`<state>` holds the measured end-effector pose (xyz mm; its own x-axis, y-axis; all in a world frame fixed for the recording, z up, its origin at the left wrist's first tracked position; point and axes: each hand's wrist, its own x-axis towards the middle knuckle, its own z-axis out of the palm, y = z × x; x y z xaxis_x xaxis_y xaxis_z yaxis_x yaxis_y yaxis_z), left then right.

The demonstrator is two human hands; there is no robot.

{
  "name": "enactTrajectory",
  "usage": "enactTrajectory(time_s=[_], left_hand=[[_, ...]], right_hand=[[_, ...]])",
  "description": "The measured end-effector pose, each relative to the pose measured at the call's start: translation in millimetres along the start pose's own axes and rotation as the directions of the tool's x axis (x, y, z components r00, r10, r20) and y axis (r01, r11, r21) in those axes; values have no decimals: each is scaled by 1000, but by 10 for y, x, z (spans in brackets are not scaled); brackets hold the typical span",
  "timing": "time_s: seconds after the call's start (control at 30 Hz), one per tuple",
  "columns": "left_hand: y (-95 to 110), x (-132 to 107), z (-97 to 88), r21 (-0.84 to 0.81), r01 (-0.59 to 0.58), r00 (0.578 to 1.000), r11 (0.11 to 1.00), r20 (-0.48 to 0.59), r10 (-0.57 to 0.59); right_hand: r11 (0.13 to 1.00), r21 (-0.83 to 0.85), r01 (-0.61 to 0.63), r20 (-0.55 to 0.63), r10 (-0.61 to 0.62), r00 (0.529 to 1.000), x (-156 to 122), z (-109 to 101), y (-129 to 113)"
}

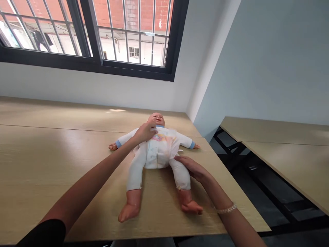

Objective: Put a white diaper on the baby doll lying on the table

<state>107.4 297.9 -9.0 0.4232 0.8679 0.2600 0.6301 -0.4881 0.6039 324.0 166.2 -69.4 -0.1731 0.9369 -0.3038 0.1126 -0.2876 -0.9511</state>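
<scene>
A baby doll lies on its back on the table, arms spread and feet toward me, in a white suit with blue cuffs. Over its belly is a thin white piece like a diaper, with pale prints and a small tab at its right side. My left hand is over the doll's chest, just below the chin, its fingers curled into a pinch; what is between them is hidden. My right hand rests along the doll's hip and thigh on the right, fingers stretched out, fingertips touching the side of the white piece.
The wooden table ends at its right edge beside the doll. Past a dark gap stands a second table on black metal legs. Behind are a white wall and a barred window with a dark frame.
</scene>
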Motion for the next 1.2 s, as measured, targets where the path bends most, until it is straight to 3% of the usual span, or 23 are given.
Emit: enactTrajectory(time_s=[0.13, 0.4, 0.47, 0.53, 0.63, 0.7, 0.83, 0.9, 0.97, 1.1, 1.2], left_hand=[[-227, 21, 155, -11, 19, 1000, 1000, 6, -19], [-259, -29, 200, 61, -13, 1000, 998, -1, 13], [-295, -41, 235, 79, -15, 1000, 997, -10, 15], [-329, -54, 272, 95, -19, 1000, 995, -18, 21], [-353, -65, 310, 125, -17, 999, 992, -34, 21], [-351, -64, 323, 146, -6, 999, 989, -53, 14], [-313, -65, 328, 202, -20, 989, 979, -141, 50], [-267, -79, 318, 275, -80, 963, 958, -228, 146], [-199, -105, 309, 339, -202, 923, 919, -248, 294], [-59, -177, 347, 268, -535, 834, 801, 16, 551], [-26, -222, 419, 175, -640, 768, 749, 109, 631]], right_hand=[[998, -2, -57, 60, 57, 997, -2, -27, -26], [992, -125, -13, 129, 29, 991, 18, -92, -8], [982, -183, 47, 77, -33, 996, 48, -88, 24], [964, -242, 110, -90, -135, 987, 102, -83, 66], [926, -306, 220, -326, -319, 890, 224, -62, 84], [897, -341, 281, -342, -397, 852, 328, -28, 31], [879, -343, 330, -297, -435, 850, 583, 51, -199], [907, -281, 314, -281, -391, 877, 701, 57, -307], [940, -180, 288, -236, -326, 916, 788, 32, -363], [973, 12, 228, -122, -225, 967, 881, -69, -309], [963, 130, 235, -124, -219, 968, 913, -124, -228]])
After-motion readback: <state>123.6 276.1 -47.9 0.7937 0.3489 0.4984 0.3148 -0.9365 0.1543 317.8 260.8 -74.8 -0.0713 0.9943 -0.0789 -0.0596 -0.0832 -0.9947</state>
